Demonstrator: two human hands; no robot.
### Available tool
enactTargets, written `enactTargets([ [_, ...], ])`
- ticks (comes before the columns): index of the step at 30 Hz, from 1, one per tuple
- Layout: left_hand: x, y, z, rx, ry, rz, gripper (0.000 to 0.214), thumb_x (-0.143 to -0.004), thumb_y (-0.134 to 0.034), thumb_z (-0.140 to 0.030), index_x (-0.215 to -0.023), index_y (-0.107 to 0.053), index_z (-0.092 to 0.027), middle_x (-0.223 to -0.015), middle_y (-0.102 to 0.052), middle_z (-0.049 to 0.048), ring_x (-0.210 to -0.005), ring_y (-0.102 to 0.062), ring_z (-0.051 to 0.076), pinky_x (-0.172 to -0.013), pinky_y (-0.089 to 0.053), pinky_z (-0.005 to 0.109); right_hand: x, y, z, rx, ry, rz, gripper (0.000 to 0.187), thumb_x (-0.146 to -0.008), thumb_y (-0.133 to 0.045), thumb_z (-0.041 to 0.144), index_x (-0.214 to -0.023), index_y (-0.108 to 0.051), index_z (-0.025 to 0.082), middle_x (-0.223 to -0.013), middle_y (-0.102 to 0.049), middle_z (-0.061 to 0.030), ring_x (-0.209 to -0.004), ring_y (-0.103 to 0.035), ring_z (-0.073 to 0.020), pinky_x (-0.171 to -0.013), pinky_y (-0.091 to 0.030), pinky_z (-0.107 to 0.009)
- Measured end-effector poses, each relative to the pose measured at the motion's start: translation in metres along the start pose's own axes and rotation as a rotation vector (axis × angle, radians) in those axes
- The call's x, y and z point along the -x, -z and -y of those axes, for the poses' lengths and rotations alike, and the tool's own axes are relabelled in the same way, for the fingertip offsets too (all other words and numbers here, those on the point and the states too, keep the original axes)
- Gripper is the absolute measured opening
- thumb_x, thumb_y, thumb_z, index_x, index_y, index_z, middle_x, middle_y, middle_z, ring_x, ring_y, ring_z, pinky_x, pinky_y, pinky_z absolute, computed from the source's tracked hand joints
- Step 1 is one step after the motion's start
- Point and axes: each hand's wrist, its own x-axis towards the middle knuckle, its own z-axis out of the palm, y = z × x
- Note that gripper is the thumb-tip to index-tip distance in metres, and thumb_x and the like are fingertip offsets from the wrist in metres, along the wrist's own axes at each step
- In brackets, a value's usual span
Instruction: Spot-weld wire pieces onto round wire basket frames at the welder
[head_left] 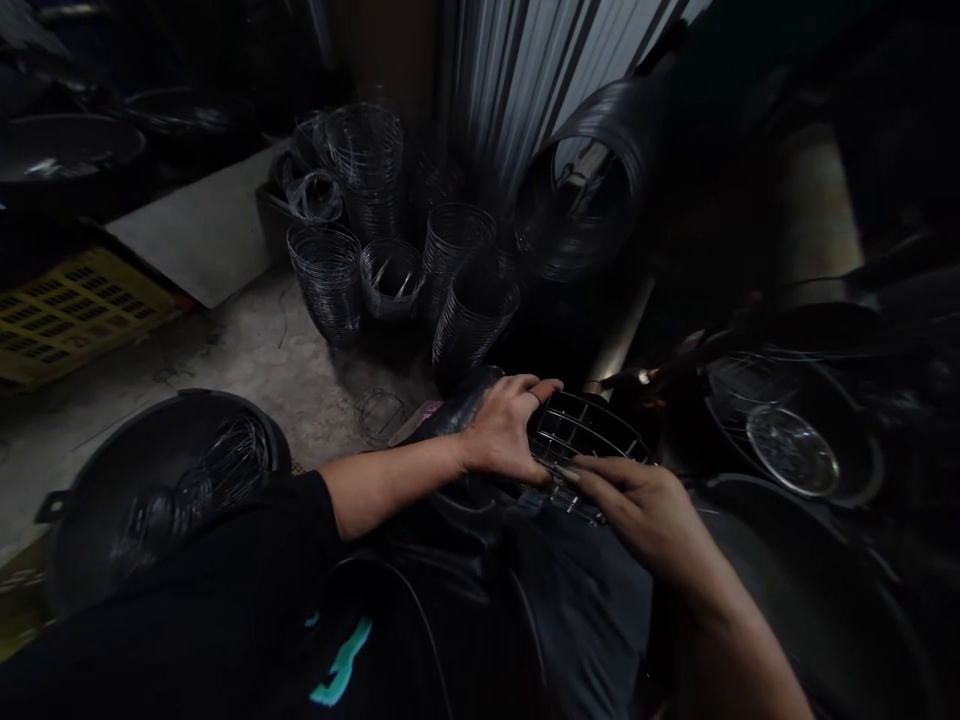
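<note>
A round wire grille (581,432) with a grid of crossing rods sits in front of me at about lap height. My left hand (504,428) grips its left rim, fingers curled over the edge. My right hand (637,510) holds the near right side, fingers pressed flat along the rods. A small bright glow (642,377) shows just behind the grille, on a dark metal part.
Several stacks of wire rings (390,260) stand on the concrete floor ahead. A big coil of wire (592,180) leans against corrugated sheet. A black tub (161,490) with wire pieces sits left. A yellow crate (71,310) lies far left. A shiny round disc (791,450) rests right.
</note>
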Motion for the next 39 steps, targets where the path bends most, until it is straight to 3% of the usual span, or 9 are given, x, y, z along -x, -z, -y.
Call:
enactTargets([
  [4,-0.008,-0.006,-0.001,-0.026,-0.004,-0.027,0.107,-0.036,-0.082,-0.049,-0.132,-0.049,-0.017,-0.127,-0.049,0.0144,-0.12,-0.047,0.035,-0.106,-0.039,0.052,0.004,-0.008,-0.012,0.497,0.122,-0.07,0.032,-0.082,-0.056,0.021,-0.108,-0.072,0.013,-0.092,-0.073,-0.0108,-0.083,-0.067,-0.0286,-0.068,-0.056,-0.038],
  [6,-0.014,-0.007,0.0,-0.021,-0.006,-0.025,0.106,-0.035,-0.082,-0.046,-0.132,-0.049,-0.017,-0.125,-0.05,0.0138,-0.118,-0.048,0.034,-0.105,-0.04,0.051,0.007,-0.011,-0.016,0.561,0.199,-0.113,0.03,-0.083,-0.051,0.016,-0.106,-0.071,0.011,-0.085,-0.073,-0.0102,-0.078,-0.066,-0.0279,-0.068,-0.055,-0.04],
  [11,-0.03,-0.01,-0.001,-0.01,-0.003,-0.02,0.105,-0.036,-0.082,-0.046,-0.132,-0.048,-0.02,-0.126,-0.049,0.0121,-0.118,-0.048,0.034,-0.104,-0.042,0.049,0.003,-0.009,-0.033,0.406,0.357,-0.328,0.028,-0.09,-0.046,0.016,-0.099,-0.072,0.013,-0.078,-0.072,-0.0072,-0.067,-0.065,-0.0188,-0.072,-0.054,-0.033],
  [16,-0.05,-0.012,-0.006,-0.01,0.015,-0.039,0.106,-0.036,-0.082,-0.042,-0.133,-0.048,-0.016,-0.125,-0.05,0.0124,-0.117,-0.048,0.033,-0.104,-0.043,0.047,-0.01,0.002,-0.045,0.408,0.372,-0.434,0.025,-0.09,-0.049,0.016,-0.098,-0.072,0.014,-0.077,-0.071,-0.0065,-0.068,-0.065,-0.0183,-0.069,-0.053,-0.03],
  [24,-0.074,-0.013,-0.013,0.012,0.126,-0.018,0.105,-0.036,-0.083,-0.04,-0.133,-0.047,-0.022,-0.128,-0.049,0.0096,-0.118,-0.048,0.033,-0.101,-0.044,0.048,-0.03,0.021,-0.054,0.397,0.33,-0.417,0.024,-0.092,-0.051,0.024,-0.095,-0.074,0.017,-0.07,-0.068,-0.0039,-0.062,-0.062,-0.0159,-0.06,-0.049,-0.026],
  [30,-0.078,-0.012,-0.011,-0.013,0.141,0.016,0.103,-0.038,-0.084,-0.04,-0.133,-0.048,-0.021,-0.125,-0.051,0.0087,-0.115,-0.05,0.031,-0.1,-0.045,0.046,-0.031,0.021,-0.059,0.318,0.32,-0.411,0.022,-0.091,-0.054,0.024,-0.097,-0.073,0.015,-0.083,-0.072,-0.0062,-0.073,-0.067,-0.0177,-0.066,-0.051,-0.027],
  [39,-0.102,-0.014,-0.009,-0.066,0.174,0.012,0.099,-0.042,-0.081,-0.043,-0.133,-0.049,-0.024,-0.124,-0.053,0.0077,-0.114,-0.052,0.029,-0.097,-0.048,0.043,-0.051,0.027,-0.069,0.264,0.225,-0.493,0.025,-0.09,-0.056,0.035,-0.093,-0.076,0.02,-0.075,-0.071,-0.0042,-0.065,-0.065,-0.0176,-0.059,-0.05,-0.028],
])
